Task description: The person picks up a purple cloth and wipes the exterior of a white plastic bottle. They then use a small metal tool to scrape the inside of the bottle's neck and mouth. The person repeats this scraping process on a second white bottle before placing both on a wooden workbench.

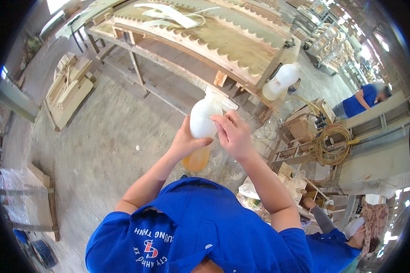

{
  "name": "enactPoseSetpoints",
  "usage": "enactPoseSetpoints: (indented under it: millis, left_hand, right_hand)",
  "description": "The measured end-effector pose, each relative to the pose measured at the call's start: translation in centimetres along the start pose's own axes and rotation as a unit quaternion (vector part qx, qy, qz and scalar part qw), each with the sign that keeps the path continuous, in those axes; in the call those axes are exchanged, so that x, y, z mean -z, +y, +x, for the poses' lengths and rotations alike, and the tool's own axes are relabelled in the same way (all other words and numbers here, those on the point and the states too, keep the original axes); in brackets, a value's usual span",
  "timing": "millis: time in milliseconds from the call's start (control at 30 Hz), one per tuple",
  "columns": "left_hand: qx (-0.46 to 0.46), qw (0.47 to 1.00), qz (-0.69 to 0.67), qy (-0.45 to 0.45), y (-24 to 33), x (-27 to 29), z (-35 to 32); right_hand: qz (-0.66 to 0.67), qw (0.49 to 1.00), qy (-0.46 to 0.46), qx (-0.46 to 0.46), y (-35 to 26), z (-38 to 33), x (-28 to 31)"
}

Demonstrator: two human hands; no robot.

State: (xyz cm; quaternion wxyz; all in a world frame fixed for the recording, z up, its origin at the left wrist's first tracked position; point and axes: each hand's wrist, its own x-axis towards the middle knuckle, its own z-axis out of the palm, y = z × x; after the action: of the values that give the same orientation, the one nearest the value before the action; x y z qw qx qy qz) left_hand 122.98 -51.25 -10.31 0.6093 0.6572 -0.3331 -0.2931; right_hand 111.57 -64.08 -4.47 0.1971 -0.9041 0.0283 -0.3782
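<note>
Left of the work, loose timber offcuts point(68, 88) lie stacked on the bare concrete floor point(109, 136), and a small wooden stand point(36, 200) sits near the lower left rim. At centre, the left hand point(184, 143) is closed around the middle of a white plastic bottle point(202, 120) holding amber liquid in its lower part; the bottle is held out in the air in front of the chest, above the floor and short of the bench. The right hand point(232, 134) has its fingertips pinched together at the bottle's upper side, seemingly on a cap or nozzle, though the fitting itself is hidden. Judgement: the step in hand is working the closure, and the next move calls for a firm counter-hold by the left hand while the right turns or pulls, keeping the bottle upright against spillage. Beyond stands a long workbench point(241, 50) carrying a scalloped wooden panel, with a second white bottle point(282, 81) at its right end. Further right, coiled hose point(332, 144) lies among crates, and two other persons in blue work nearby.
</note>
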Motion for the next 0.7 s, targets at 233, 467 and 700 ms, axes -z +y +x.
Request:
enactPoseSetpoints:
  millis: [233,467,700]
  left_hand:
    - [0.062,0.997,0.047,-0.01,-1.9,-1.3,-3.6]
    - [0.059,0.995,0.076,0.011,-0.9,-3.9,-2.9]
    - [0.04,0.997,0.067,0.009,-0.4,-5.9,-1.7]
  right_hand:
    - [0.025,0.999,-0.018,-0.012,1.1,-1.7,-0.3]
    - [0.039,0.999,-0.001,-0.036,2.6,-3.0,1.4]
    - [0.042,0.996,0.06,-0.059,4.8,-2.6,3.2]
